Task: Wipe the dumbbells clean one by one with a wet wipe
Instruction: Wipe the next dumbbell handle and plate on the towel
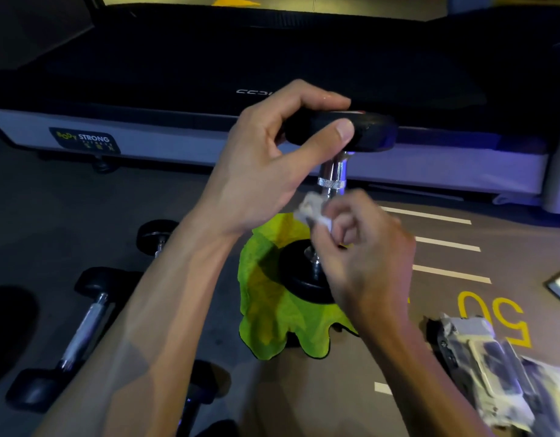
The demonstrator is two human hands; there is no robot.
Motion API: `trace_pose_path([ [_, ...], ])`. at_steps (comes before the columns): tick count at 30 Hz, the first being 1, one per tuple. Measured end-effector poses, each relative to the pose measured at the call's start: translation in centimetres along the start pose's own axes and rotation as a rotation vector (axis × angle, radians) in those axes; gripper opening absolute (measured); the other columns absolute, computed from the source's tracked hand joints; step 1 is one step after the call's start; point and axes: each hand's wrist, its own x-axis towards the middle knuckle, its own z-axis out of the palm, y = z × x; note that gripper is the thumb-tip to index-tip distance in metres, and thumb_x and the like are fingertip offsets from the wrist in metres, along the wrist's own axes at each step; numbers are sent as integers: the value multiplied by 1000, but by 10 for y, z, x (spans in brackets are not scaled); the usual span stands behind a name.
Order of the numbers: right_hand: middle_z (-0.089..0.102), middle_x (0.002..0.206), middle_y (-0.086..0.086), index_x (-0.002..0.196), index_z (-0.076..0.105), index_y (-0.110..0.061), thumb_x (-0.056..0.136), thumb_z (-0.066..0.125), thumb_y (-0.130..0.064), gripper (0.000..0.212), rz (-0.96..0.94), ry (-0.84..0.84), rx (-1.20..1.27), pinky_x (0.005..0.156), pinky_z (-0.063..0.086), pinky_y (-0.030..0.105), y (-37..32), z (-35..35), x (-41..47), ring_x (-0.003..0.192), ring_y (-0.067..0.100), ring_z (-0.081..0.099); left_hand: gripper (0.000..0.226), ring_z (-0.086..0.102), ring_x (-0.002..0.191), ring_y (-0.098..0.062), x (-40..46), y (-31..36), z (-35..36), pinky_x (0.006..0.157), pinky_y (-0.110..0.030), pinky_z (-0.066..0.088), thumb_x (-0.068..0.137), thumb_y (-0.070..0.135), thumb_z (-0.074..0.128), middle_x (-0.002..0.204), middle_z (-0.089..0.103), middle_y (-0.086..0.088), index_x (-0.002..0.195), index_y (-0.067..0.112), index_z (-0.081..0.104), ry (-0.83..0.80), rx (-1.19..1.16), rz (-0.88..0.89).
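A black dumbbell with a chrome handle stands upright, its lower head on a bright green cloth on the floor. My left hand grips the upper head by its rim, thumb in front and fingers over the top. My right hand holds a crumpled white wet wipe against the chrome handle, about midway down. The lower part of the handle is hidden behind my right hand.
Three more dumbbells lie on the floor at left: one near, one farther back, one under my left forearm. A treadmill deck runs across the back. A wipes packet lies at lower right.
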Motion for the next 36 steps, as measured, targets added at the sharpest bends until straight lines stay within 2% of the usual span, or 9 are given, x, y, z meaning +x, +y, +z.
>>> trace_pose_path([
  [4, 51, 64, -3, 87, 67, -20, 82, 71, -11, 11, -24, 106, 59, 65, 52, 52, -9, 7, 32, 62, 24, 54, 20, 67, 104, -4, 7, -1, -6, 96, -24, 52, 100, 21, 70, 114, 75, 5, 120, 16, 71, -30, 38, -23],
  [10, 58, 76, -12, 103, 82, -25, 87, 77, -14, 19, -81, 49, 6, 65, 52, 45, 7, 4, -4, 69, 15, 58, 21, 67, 106, -6, 11, -6, -9, 99, -26, 52, 102, 22, 67, 118, 75, 0, 121, 15, 71, -44, 44, -31],
  [14, 67, 84, -1, 109, 82, -23, 95, 74, -20, 16, -113, 61, 25, 66, 53, 40, 6, 1, 16, 74, 22, 65, 19, 68, 108, -8, 12, -5, -7, 100, -28, 52, 103, 23, 66, 119, 75, -1, 120, 17, 71, -47, 48, -28],
  [20, 66, 87, 4, 98, 81, -13, 97, 69, -9, 12, -220, 195, -20, 60, 48, 37, 2, 7, 37, 70, 21, 62, 18, 69, 114, -18, 10, -2, -12, 101, -31, 53, 105, 23, 63, 121, 75, -4, 120, 17, 71, -64, 53, -18],
  [23, 62, 86, -6, 98, 81, -14, 96, 69, -11, 12, -185, 163, -4, 64, 46, 30, 7, 5, 28, 71, 14, 59, 18, 68, 118, -18, 8, 0, -11, 104, -29, 52, 104, 21, 65, 125, 74, -4, 120, 15, 71, -82, 46, -16],
  [26, 52, 83, -17, 106, 82, -20, 94, 76, -18, 13, -122, 130, 38, 65, 40, 21, 12, -2, 18, 69, -4, 49, 17, 68, 119, -18, 8, 0, -9, 105, -31, 52, 103, 21, 65, 125, 75, -4, 119, 16, 71, -75, 39, -11],
  [29, 57, 86, -14, 106, 81, -20, 93, 77, -20, 13, -58, 169, 73, 62, 42, 21, 18, -9, 26, 66, 2, 51, 18, 68, 116, -19, 8, -1, -9, 102, -28, 52, 103, 21, 64, 123, 74, -6, 119, 14, 71, -61, 36, -17],
  [32, 63, 90, -11, 103, 77, -26, 91, 77, -17, 14, 28, 259, 181, 64, 48, 24, 18, -12, 38, 69, 5, 55, 20, 67, 102, -8, 5, 0, -8, 94, -19, 50, 103, 18, 64, 118, 74, -6, 120, 10, 71, -61, 15, -17],
  [36, 73, 94, -7, 103, 78, -18, 93, 78, -15, 11, 22, 193, 235, 72, 51, 22, 15, -4, 20, 82, 3, 65, 20, 63, 100, 2, 4, 0, -8, 92, -15, 47, 103, 16, 64, 115, 73, -5, 121, 8, 70, -64, 29, 7],
])
